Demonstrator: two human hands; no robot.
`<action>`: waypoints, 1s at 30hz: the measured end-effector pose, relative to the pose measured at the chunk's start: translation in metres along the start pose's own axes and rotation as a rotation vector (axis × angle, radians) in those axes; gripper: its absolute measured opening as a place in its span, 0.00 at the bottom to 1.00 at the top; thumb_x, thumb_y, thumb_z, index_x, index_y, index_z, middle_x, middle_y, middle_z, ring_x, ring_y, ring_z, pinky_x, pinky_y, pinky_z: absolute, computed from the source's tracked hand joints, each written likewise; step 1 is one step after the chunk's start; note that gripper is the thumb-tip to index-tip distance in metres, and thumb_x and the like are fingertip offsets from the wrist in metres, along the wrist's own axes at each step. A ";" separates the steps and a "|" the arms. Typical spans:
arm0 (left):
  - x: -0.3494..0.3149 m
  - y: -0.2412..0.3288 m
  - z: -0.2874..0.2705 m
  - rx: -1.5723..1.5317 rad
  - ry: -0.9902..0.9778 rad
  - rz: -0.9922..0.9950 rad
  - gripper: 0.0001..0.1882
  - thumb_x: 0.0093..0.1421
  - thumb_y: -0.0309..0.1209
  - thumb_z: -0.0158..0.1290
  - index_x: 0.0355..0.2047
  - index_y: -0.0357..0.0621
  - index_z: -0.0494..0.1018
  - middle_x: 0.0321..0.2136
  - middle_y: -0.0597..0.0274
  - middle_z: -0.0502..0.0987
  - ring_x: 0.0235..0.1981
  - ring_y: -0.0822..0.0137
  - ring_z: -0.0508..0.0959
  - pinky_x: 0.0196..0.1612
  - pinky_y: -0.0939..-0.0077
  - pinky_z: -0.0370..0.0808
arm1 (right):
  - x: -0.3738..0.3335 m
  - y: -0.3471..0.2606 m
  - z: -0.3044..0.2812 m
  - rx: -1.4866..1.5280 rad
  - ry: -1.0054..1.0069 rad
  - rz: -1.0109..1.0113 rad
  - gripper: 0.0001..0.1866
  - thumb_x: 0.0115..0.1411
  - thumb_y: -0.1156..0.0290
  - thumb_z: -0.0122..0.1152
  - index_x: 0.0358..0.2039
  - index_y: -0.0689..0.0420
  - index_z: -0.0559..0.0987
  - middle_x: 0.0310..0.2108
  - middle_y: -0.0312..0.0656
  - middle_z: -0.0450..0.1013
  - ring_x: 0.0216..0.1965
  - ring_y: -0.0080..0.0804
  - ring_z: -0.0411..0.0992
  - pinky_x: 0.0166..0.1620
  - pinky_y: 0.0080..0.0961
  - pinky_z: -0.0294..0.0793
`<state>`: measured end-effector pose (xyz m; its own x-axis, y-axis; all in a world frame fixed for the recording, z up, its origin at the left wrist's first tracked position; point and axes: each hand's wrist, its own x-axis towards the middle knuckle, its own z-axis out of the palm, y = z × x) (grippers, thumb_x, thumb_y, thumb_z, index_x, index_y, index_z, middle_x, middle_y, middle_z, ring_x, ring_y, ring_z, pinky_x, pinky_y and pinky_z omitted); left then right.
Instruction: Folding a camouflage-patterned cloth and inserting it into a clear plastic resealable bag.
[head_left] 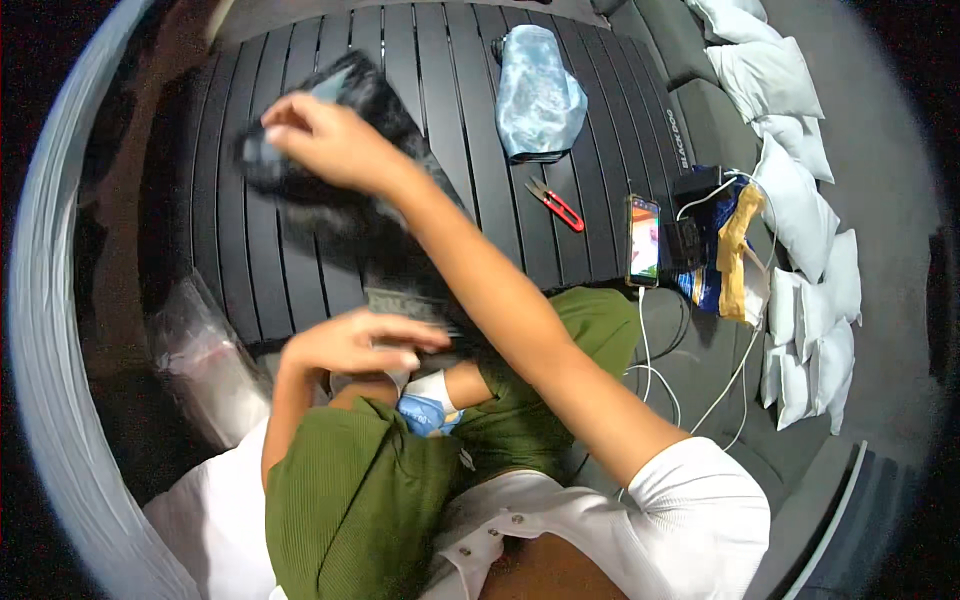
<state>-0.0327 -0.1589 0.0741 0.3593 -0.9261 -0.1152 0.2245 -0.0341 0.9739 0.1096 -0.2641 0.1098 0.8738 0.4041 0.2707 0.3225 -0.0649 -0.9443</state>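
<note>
Over on the L side of the slatted surface (450,100), a dark, blurred item (350,215) lay right beneath the R hand (335,140), fingers curling over its L part; clamped or just brushing? Couldn't tell that grip, too much blur! L hand (345,340) hung nr the near edge, thumb & fingers apart. Pale blue bag (540,95) sat R of ctr, red-handled snips (558,207) just nearer, phone (644,240) w/ white cable (644,320) farther R.
</note>
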 end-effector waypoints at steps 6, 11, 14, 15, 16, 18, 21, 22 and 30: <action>-0.055 -0.016 -0.087 0.675 0.982 -0.032 0.30 0.52 0.35 0.55 0.54 0.40 0.60 0.54 0.53 0.61 0.57 0.59 0.59 0.58 0.63 0.54 | -0.143 0.024 0.013 -0.679 0.161 0.169 0.27 0.49 0.57 0.58 0.49 0.54 0.66 0.56 0.56 0.54 0.58 0.59 0.47 0.57 0.50 0.45; -0.055 -0.067 -0.088 1.207 0.874 -0.355 0.33 0.50 0.43 0.55 0.54 0.42 0.61 0.60 0.53 0.51 0.62 0.54 0.48 0.61 0.59 0.45 | -0.236 0.040 -0.004 -0.950 0.132 0.494 0.42 0.45 0.54 0.62 0.58 0.53 0.56 0.61 0.58 0.39 0.60 0.60 0.39 0.57 0.57 0.38; -0.057 -0.075 -0.089 1.252 0.979 -0.360 0.26 0.53 0.40 0.53 0.50 0.41 0.65 0.60 0.57 0.52 0.61 0.53 0.49 0.60 0.59 0.46 | -0.245 0.041 -0.017 -0.969 0.211 0.459 0.40 0.45 0.58 0.62 0.57 0.55 0.57 0.59 0.57 0.45 0.57 0.57 0.46 0.57 0.50 0.45; -0.055 -0.076 -0.090 1.200 1.004 -0.334 0.23 0.54 0.37 0.51 0.48 0.40 0.67 0.59 0.57 0.54 0.61 0.54 0.50 0.60 0.62 0.48 | -0.243 0.039 -0.025 -0.962 0.248 0.459 0.39 0.45 0.59 0.62 0.56 0.57 0.58 0.58 0.56 0.48 0.56 0.55 0.49 0.56 0.47 0.49; -0.055 -0.076 -0.091 1.149 1.029 -0.309 0.19 0.55 0.35 0.50 0.46 0.39 0.69 0.58 0.58 0.57 0.61 0.55 0.52 0.60 0.64 0.49 | -0.239 0.033 -0.030 -0.969 0.264 0.529 0.37 0.45 0.62 0.62 0.54 0.59 0.59 0.54 0.53 0.53 0.53 0.51 0.53 0.51 0.42 0.55; -0.057 -0.076 -0.092 1.083 1.116 -0.168 0.14 0.57 0.32 0.49 0.40 0.35 0.72 0.51 0.55 0.67 0.56 0.59 0.62 0.56 0.72 0.57 | -0.240 0.038 -0.042 -0.958 0.246 0.569 0.24 0.47 0.64 0.61 0.42 0.60 0.67 0.40 0.50 0.66 0.42 0.47 0.63 0.44 0.38 0.63; -0.056 -0.047 -0.086 0.615 1.197 -0.202 0.15 0.58 0.33 0.49 0.40 0.34 0.72 0.44 0.53 0.72 0.48 0.63 0.70 0.51 0.76 0.62 | -0.248 0.050 -0.058 -0.891 0.150 0.618 0.14 0.49 0.64 0.59 0.27 0.62 0.70 0.25 0.49 0.70 0.30 0.51 0.67 0.36 0.38 0.66; -0.061 -0.037 -0.080 0.756 1.255 -0.162 0.15 0.59 0.34 0.48 0.39 0.33 0.71 0.38 0.56 0.75 0.39 0.71 0.73 0.45 0.81 0.65 | -0.245 0.044 -0.062 -0.768 0.053 0.639 0.14 0.51 0.63 0.57 0.27 0.62 0.70 0.25 0.50 0.70 0.30 0.48 0.68 0.36 0.37 0.67; -0.110 0.066 -0.057 0.103 1.243 0.137 0.11 0.60 0.32 0.47 0.38 0.37 0.70 0.30 0.71 0.72 0.30 0.81 0.70 0.35 0.88 0.66 | -0.192 -0.019 -0.130 0.246 0.086 0.666 0.08 0.53 0.64 0.56 0.24 0.53 0.69 0.24 0.24 0.63 0.27 0.11 0.60 0.34 0.12 0.61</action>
<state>-0.0055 -0.0380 0.1397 0.9965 0.0540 -0.0641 0.0667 -0.0470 0.9967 -0.0176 -0.4589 0.1004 0.8855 0.2759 -0.3739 -0.3720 -0.0613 -0.9262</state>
